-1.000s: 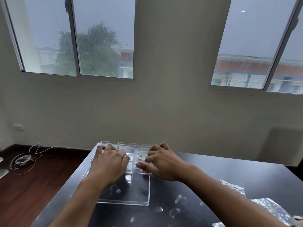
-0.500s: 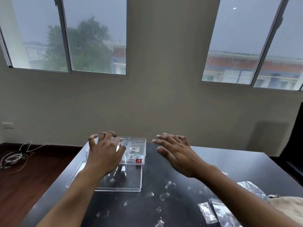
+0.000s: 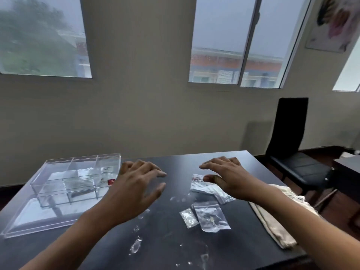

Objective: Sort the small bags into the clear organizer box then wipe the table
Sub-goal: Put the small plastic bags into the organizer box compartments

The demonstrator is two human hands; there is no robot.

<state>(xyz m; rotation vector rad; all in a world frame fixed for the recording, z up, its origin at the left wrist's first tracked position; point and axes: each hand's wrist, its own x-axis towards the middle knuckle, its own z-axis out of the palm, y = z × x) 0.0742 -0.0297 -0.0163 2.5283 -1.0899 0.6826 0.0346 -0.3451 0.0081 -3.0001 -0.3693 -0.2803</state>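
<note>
A clear organizer box (image 3: 58, 187) with dividers stands at the left of the dark table (image 3: 167, 248), resting on its flat clear lid (image 3: 35, 217). Small bags lie in its far compartments. My left hand (image 3: 136, 184) hovers open over the table just right of the box, holding nothing. My right hand (image 3: 228, 176) is spread open above a pile of small clear bags (image 3: 200, 187), thumb near the top one. Two more small bags (image 3: 211, 216) lie loose in front of that pile.
A beige cloth (image 3: 272, 221) lies folded at the table's right edge. Water drops and smears (image 3: 136, 246) mark the near tabletop. A black chair (image 3: 292, 149) stands beyond the right corner, with a second dark surface (image 3: 348, 166) farther right.
Both hands left the organizer box and swung right. The view turned right too, bringing the loose bags, the cloth and the chair into sight. My right hand now hovers over the bag pile.
</note>
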